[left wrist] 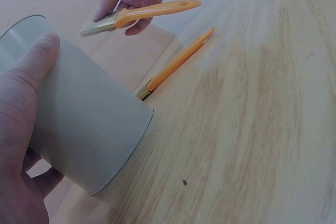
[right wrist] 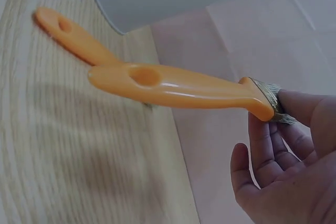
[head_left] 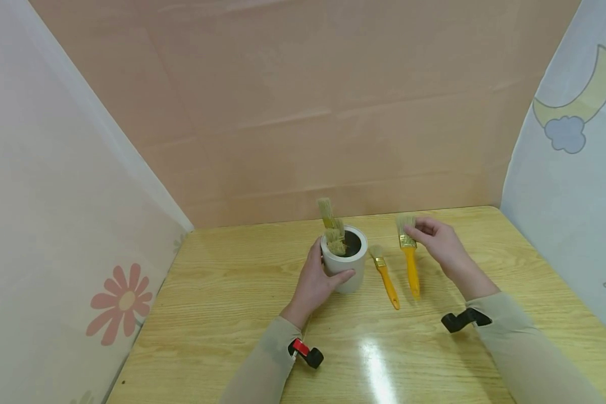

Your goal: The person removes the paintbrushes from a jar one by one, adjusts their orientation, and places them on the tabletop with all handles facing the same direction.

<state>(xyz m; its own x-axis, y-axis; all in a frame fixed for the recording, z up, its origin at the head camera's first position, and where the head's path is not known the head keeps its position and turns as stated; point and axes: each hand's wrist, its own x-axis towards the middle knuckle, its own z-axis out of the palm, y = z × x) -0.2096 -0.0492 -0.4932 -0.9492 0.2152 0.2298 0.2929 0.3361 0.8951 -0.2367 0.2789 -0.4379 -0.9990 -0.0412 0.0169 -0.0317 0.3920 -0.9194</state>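
Observation:
My left hand grips a pale round pot that stands on the table, its thumb along the near side. Several paintbrushes poke out of the pot, bristles up. My right hand pinches a wide paintbrush by its bristle end, the yellow-orange handle pointing down toward me. In the left wrist view that paintbrush is held above the tabletop. A narrower paintbrush lies on the table between the pot and the held brush. Its orange handle also shows in the right wrist view.
The wood-grain table ends at a pinkish-brown cloth wall behind the pot. White printed cloth walls stand on the left and right.

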